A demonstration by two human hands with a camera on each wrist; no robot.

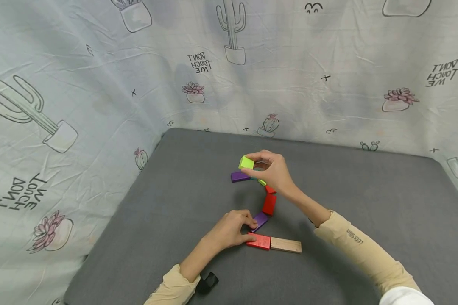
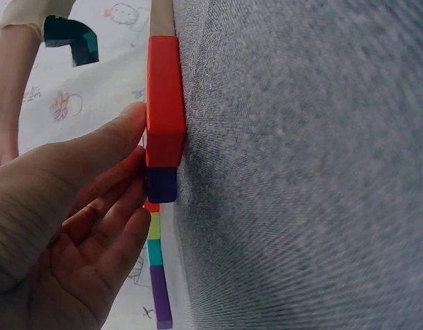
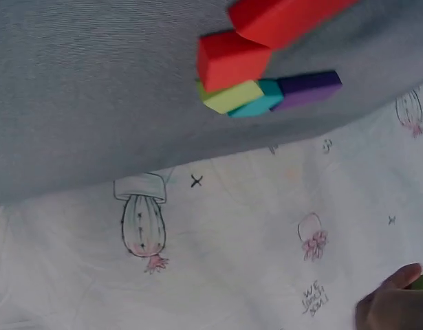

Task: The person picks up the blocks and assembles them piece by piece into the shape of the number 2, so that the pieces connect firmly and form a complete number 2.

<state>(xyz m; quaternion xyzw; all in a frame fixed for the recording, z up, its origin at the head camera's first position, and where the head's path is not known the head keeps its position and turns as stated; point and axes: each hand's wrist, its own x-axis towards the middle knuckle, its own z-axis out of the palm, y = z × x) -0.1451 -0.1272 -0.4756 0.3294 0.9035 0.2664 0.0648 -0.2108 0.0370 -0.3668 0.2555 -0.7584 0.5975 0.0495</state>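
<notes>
My right hand pinches a lime-green block between thumb and fingers, held above the far end of a curved row of flat blocks. At the row's near end, my left hand rests on the blocks: its thumb touches the red rectangular block and its fingertips touch a purple block. That red block lies end to end with a plain wooden block. In the right wrist view only part of the right hand shows, at the lower right corner.
Beyond the left hand the row continues with a red block, a smaller red block, lime and teal pieces, and a purple block at the far end. Grey cloth covers the table; a cactus-print curtain hangs behind.
</notes>
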